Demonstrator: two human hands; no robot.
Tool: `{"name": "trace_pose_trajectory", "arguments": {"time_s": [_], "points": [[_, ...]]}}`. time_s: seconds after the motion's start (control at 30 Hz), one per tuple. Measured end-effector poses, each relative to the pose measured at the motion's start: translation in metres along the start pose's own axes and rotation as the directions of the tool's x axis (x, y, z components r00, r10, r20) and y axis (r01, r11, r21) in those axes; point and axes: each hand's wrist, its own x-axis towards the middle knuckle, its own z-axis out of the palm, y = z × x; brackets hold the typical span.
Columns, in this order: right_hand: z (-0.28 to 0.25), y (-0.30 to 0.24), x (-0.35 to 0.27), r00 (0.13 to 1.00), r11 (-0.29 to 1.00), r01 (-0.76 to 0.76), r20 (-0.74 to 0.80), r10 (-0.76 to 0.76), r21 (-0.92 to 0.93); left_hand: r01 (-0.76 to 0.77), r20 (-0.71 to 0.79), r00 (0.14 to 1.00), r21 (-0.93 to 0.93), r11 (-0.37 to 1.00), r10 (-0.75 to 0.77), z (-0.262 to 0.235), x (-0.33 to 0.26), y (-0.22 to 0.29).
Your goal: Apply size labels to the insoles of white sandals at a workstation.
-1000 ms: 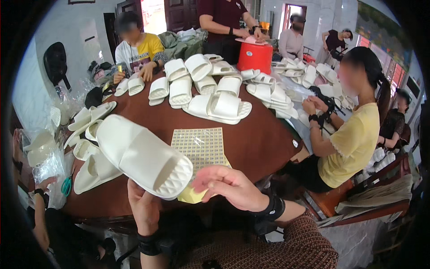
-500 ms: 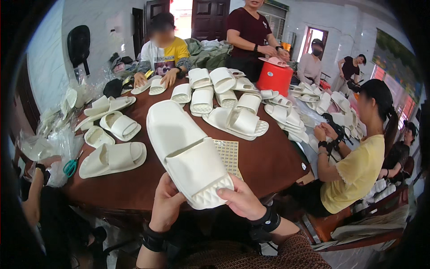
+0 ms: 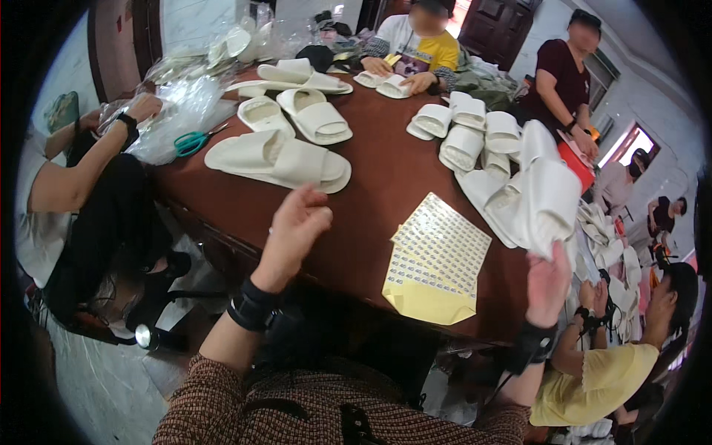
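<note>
My right hand (image 3: 547,289) grips a white slide slipper (image 3: 550,194) by its near end, holding it raised over the heap of white slippers (image 3: 461,144) on the right of the table. Nothing is in my left hand (image 3: 298,228); its fingers are loosely bent and apart. Just beyond its fingertips lies a white slipper pair (image 3: 256,159), the hand close to its near edge. Between my two hands, near the table edge, are sheets of small stickers (image 3: 445,245) with a yellow backing sheet (image 3: 430,300).
More white slippers (image 3: 315,115) lie farther back on the brown table (image 3: 371,156). Teal-handled scissors (image 3: 194,142) and clear plastic bags (image 3: 178,107) are at the left edge. Co-workers sit left, far and right; one person stands beside a red bucket (image 3: 575,163).
My left hand has let go of the slipper and moved left. My right hand has carried the slipper rightward to the heap. The view has turned left.
</note>
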Motion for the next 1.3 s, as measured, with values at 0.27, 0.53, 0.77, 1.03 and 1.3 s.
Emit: {"name": "trace_pose_trajectory", "arguments": {"time_s": [0.27, 0.53, 0.77, 1.03, 1.3], "points": [[-0.045, 0.044, 0.050, 0.859, 0.899, -0.400, -0.268, 0.436, 0.178, -0.044, -0.345, 0.938, -0.255, 0.966, -0.048, -0.074, 0.017, 0.000], [-0.043, 0.042, 0.010, 0.909, 0.916, -0.402, -0.125, 0.397, -0.016, -0.127, -0.394, 0.896, 0.219, 0.967, 0.207, -0.093, 0.026, 0.018], [-0.018, 0.033, -0.023, 0.945, 0.939, -0.312, 0.049, 0.322, -0.145, -0.200, -0.259, 0.804, 0.730, 0.653, 0.535, -0.125, 0.068, 0.008], [-0.003, 0.017, -0.047, 0.933, 0.899, -0.274, 0.132, 0.334, -0.342, 0.163, -0.369, 0.929, 0.356, 0.920, -0.022, -0.143, 0.074, 0.036], [0.031, -0.004, -0.055, 0.907, 0.849, -0.193, 0.241, 0.346, -0.492, 0.136, -0.277, 0.949, -0.066, 0.988, -0.149, -0.140, 0.039, 0.029]]}}
